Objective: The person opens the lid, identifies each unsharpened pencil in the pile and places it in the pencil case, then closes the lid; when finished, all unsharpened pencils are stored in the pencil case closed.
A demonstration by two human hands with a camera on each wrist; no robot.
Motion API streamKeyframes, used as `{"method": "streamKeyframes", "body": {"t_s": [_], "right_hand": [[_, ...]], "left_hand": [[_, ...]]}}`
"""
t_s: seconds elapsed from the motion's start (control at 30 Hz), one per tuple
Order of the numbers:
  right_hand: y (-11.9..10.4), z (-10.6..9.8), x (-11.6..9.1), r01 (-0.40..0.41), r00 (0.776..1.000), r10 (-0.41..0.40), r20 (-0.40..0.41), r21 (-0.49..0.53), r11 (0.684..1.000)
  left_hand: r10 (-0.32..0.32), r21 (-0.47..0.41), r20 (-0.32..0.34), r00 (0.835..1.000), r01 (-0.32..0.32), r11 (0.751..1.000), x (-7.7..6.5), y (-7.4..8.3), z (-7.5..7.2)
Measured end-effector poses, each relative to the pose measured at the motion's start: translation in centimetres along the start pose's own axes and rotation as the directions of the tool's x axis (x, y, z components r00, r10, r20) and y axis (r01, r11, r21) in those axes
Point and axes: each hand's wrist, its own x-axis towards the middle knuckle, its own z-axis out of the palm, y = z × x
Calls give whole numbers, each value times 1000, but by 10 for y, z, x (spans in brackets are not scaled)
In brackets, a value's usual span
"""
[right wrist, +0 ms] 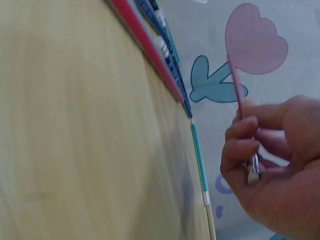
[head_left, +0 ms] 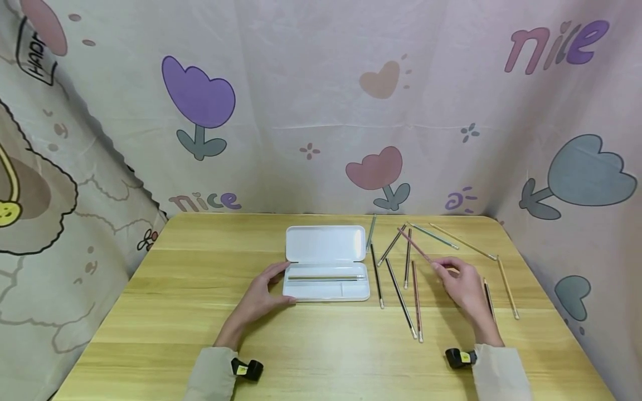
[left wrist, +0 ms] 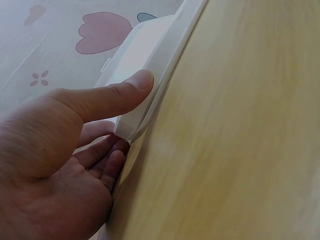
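Observation:
A white pencil case (head_left: pixel 308 291) lies with its lid (head_left: pixel 325 243) folded back, away from me. Inside it, a couple of pencils (head_left: pixel 326 277) lie sideways along the upper part of the tray. My left hand (head_left: pixel 259 295) grips the case's left end, its thumb (left wrist: pixel 137 82) on the front edge and the other fingers curled at the side. To the right, my right hand (head_left: pixel 461 283) pinches a pink pencil (head_left: pixel 415 245) near its eraser end. In the right wrist view this pencil (right wrist: pixel 234 82) points up from the fingers, its metal band and eraser toward the palm.
Several dark pencils (head_left: pixel 401 301) and a red pencil (head_left: pixel 417 301) lie scattered between case and right hand. Teal pencils (head_left: pixel 434 236) and yellow pencils (head_left: pixel 508 287) lie farther back and right. A patterned curtain (head_left: pixel 301 111) hangs behind the wooden table (head_left: pixel 165 312).

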Motion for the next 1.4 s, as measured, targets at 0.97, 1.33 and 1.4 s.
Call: {"method": "streamKeyframes", "body": {"t_s": [0.97,1.33,1.4], "right_hand": [[-44,77,-3,278,940,-286,185,67,958],[-62,115,9,331,919,-334,208,49,942],[-65,120,9,316,914,-320,248,59,947]], "left_hand": [[8,-21,0,1000,-8,1000,0,-1,0],[-30,-3,5,1000,30,1000,1,-2,0],[-32,-6,6,999,32,999,0,-1,0]]}}
